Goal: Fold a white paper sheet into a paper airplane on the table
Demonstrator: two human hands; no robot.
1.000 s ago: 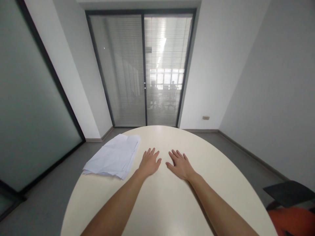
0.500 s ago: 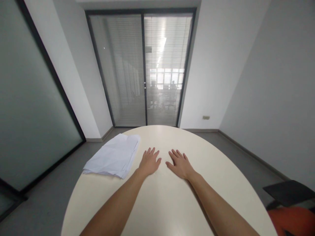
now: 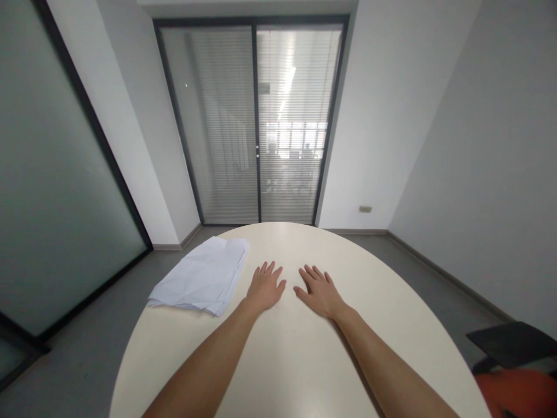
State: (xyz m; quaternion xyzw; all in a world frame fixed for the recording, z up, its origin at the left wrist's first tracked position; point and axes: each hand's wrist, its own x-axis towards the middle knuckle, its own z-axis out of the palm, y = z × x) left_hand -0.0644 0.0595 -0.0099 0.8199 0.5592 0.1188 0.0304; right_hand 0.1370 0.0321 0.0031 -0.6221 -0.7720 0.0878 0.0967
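Both my hands lie palm down on a round cream-white table (image 3: pixel 282 360), a small gap between their thumbs. My left hand (image 3: pixel 264 288) is open, its fingers spread and pointing away from me. Open too is my right hand (image 3: pixel 319 292), fingers apart, the thumb reaching toward the left. Neither holds anything. To the left of my left hand rests a stack of white paper sheets (image 3: pixel 202 276), uneven at the edges and slightly creased. The stack sits near the table's left rim, apart from my fingers.
A chair with an orange-red seat (image 3: pixel 517 392) and a black armrest or back (image 3: pixel 513 339) stands at the lower right. Beyond the table is a glass door with blinds (image 3: pixel 217 133). A frosted glass panel (image 3: pixel 65 191) is on the left, a grey wall (image 3: pixel 491 174) on the right.
The view has shifted very slightly. My hands and the paper stack keep their places on the table.
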